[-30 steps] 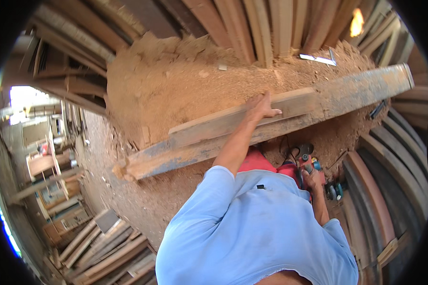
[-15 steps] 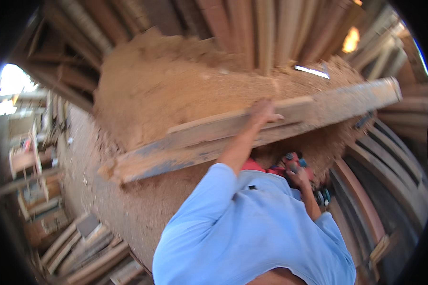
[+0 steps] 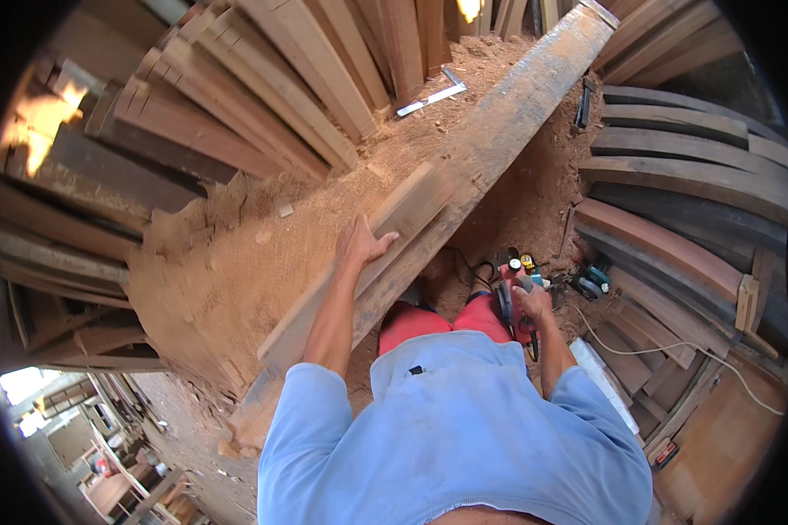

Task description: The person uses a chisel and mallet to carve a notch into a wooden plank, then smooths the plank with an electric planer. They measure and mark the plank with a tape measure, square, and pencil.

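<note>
My left hand (image 3: 362, 241) grips a wooden board (image 3: 403, 206), its thumb on the near face and its fingers reaching over the far edge. The board lies along a longer, thick plank (image 3: 521, 109) that runs diagonally from lower left to upper right. Low at my right side, my right hand (image 3: 534, 304) is closed around the handle of a red electric planer (image 3: 521, 324). My palm and fingers partly cover the planer, and its underside is hidden. It is apart from the board.
Sawdust and shavings (image 3: 228, 280) cover the ground beyond the plank. A metal square (image 3: 431, 101) lies there, with a black clamp (image 3: 585, 103) to the right. A teal power tool (image 3: 593, 280) and a pale cord (image 3: 639, 350) are on my right, beside stacked timber (image 3: 683, 166). More timber (image 3: 236, 96) leans behind.
My view has turned, so the plank now slants more steeply up to the right. My left hand stays on the board, and the planer stays in my right hand at my side.
</note>
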Motion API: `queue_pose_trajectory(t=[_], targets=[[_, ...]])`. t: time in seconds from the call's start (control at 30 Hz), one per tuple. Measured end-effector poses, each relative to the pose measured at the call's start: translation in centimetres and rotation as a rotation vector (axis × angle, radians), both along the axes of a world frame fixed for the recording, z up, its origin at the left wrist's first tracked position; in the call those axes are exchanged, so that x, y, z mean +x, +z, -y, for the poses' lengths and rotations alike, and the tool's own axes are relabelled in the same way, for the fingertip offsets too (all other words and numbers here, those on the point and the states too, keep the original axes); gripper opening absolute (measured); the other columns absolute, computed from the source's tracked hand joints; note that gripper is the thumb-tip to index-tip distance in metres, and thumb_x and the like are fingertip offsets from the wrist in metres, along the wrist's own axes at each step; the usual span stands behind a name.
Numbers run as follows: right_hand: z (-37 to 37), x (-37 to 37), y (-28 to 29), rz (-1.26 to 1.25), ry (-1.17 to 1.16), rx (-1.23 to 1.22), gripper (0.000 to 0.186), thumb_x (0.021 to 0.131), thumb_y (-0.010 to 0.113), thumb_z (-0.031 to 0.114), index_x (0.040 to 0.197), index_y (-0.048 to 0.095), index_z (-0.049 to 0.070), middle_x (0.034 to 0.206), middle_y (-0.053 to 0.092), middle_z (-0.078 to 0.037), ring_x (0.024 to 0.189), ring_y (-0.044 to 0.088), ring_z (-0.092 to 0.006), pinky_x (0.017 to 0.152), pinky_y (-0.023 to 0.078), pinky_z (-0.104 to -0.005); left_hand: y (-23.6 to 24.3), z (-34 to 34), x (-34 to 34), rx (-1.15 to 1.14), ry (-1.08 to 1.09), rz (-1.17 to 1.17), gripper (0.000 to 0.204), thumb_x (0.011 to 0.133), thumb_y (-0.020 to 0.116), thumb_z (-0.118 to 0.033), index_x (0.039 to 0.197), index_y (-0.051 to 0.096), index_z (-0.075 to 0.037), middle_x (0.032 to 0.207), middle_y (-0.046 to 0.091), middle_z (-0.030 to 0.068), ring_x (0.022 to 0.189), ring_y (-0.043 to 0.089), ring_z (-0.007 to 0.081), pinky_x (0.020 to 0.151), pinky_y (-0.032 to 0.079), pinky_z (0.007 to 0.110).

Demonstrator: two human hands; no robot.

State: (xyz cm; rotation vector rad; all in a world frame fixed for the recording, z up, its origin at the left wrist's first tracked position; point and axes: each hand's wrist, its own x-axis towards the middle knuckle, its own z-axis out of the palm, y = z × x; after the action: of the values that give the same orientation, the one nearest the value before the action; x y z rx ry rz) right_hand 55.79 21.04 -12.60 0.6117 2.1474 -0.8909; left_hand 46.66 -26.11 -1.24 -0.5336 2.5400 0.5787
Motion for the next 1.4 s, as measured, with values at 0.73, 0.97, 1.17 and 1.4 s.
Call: queue_pose_trajectory(t=[0.73, 0.97, 1.17, 1.4], targets=[[-19.4, -19.0, -16.7, -0.198, -0.294, -0.002, 0.058, 0.087, 0.072, 0.034, 0.134, 0.062, 0.002, 0.115, 0.072, -0.024, 0.107, 0.069, -0.0348, 0.092, 0.052, -0.0434, -6.1, -13.1, -8.2, -0.423, -0.351, -0.390, 0.078, 0.076, 0.084, -0.032, 0.134, 0.053, 0.009, 0.126, 0.058, 0.0314, 0.118, 0.055, 0.0499, 0.103, 0.045, 0.054], [-23.8, -27.2, -29.8, -0.085, -0.244, 0.101, 0.069, 0.081, 0.072, 0.036, 0.140, 0.055, 0.002, 0.117, 0.070, -0.030, 0.109, 0.068, -0.0422, 0.093, 0.054, -0.0477, -2.4, -18.2, -12.0, -0.380, -0.244, -0.282, 0.060, 0.077, 0.087, -0.026, 0.115, 0.054, 0.006, 0.106, 0.056, 0.0268, 0.100, 0.056, 0.0466, 0.087, 0.046, 0.052], [-26.8, -30.8, -40.6, -0.080, -0.204, 0.101, 0.063, 0.085, 0.073, 0.029, 0.138, 0.057, -0.002, 0.126, 0.067, -0.031, 0.120, 0.063, -0.0426, 0.101, 0.050, -0.0450, -3.1, -16.3, -11.3, -0.451, -0.300, -0.224, 0.069, 0.081, 0.085, -0.021, 0.131, 0.048, 0.008, 0.117, 0.056, 0.0247, 0.108, 0.057, 0.0395, 0.094, 0.047, 0.049], [-26.7, -27.9, -43.5, -0.018, -0.214, 0.022, 0.056, 0.086, 0.069, 0.024, 0.132, 0.059, -0.005, 0.124, 0.068, -0.027, 0.116, 0.066, -0.0415, 0.100, 0.049, -0.0424, -3.3, -15.1, -8.9, -0.333, -0.130, -0.259, 0.083, 0.088, 0.083, -0.018, 0.149, 0.034, 0.010, 0.142, 0.048, 0.0275, 0.128, 0.051, 0.0371, 0.112, 0.039, 0.046]])
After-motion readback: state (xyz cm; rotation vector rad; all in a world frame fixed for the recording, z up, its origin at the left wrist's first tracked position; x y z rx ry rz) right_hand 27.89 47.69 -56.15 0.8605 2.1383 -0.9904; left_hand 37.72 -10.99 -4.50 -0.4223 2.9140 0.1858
